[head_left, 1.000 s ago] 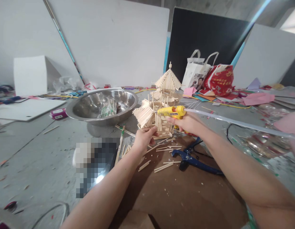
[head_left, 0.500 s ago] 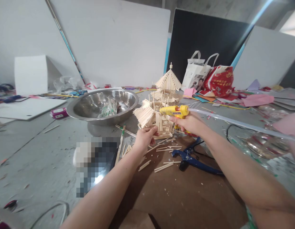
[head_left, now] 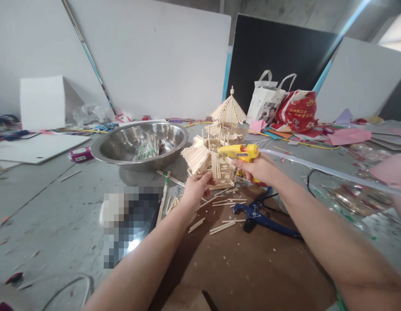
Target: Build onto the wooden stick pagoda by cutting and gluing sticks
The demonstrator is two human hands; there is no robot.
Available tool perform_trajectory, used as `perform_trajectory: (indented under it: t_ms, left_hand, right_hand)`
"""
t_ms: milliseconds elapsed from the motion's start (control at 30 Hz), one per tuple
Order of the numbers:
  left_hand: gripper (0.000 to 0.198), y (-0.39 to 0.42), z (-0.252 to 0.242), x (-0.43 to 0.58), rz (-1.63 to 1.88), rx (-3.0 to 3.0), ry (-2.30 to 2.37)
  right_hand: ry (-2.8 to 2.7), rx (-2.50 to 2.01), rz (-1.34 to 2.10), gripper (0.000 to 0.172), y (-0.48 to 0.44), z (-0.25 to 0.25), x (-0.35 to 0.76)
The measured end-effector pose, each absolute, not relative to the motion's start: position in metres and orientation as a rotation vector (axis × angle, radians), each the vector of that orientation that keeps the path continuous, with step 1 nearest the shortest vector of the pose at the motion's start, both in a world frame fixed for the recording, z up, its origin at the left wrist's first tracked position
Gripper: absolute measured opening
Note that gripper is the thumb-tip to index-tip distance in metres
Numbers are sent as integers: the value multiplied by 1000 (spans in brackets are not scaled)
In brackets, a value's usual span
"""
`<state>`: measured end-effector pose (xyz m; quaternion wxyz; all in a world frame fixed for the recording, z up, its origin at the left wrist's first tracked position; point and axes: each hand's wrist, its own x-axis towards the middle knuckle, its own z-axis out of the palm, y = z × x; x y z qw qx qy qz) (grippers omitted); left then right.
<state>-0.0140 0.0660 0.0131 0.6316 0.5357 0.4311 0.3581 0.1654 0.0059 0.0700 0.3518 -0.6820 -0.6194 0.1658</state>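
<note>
A pagoda model [head_left: 228,109] built of thin wooden sticks stands upright in front of me, with stacked roofs. My left hand [head_left: 197,186] is closed at its lower front, thumb and fingers pinched by the bottom edge of the lower roof. What lies between those fingertips is too small to make out. In my right hand [head_left: 261,167] is a yellow hot glue gun [head_left: 236,150], its nozzle pointing left against the lower roof. A long translucent glue stick [head_left: 313,165] sticks out of its back. The gun's handle is partly hidden by my fingers.
Loose cut sticks [head_left: 224,226] and a blue-handled cutter [head_left: 268,219] lie on the brown board [head_left: 245,268]. A steel basin [head_left: 106,157] holds bagged sticks at left. Bags [head_left: 297,113] and coloured paper lie behind. A dark, partly blurred-out device [head_left: 148,216] is beside my left forearm.
The glue gun and my right hand have shifted very slightly to the right. My left hand stays at the lower roof.
</note>
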Motion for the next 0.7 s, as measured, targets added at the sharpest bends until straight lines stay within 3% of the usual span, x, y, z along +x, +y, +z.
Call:
perform_trajectory:
  t_ms: [433, 700]
  left_hand:
    - [24, 62, 21, -21, 833, 1288, 1053]
    - [26, 71, 33, -42, 441, 1766, 1135]
  right_hand:
    - [-931, -1186, 852, 26, -3, 53, 165]
    - [-873, -1065, 1048, 28, -5, 44, 161]
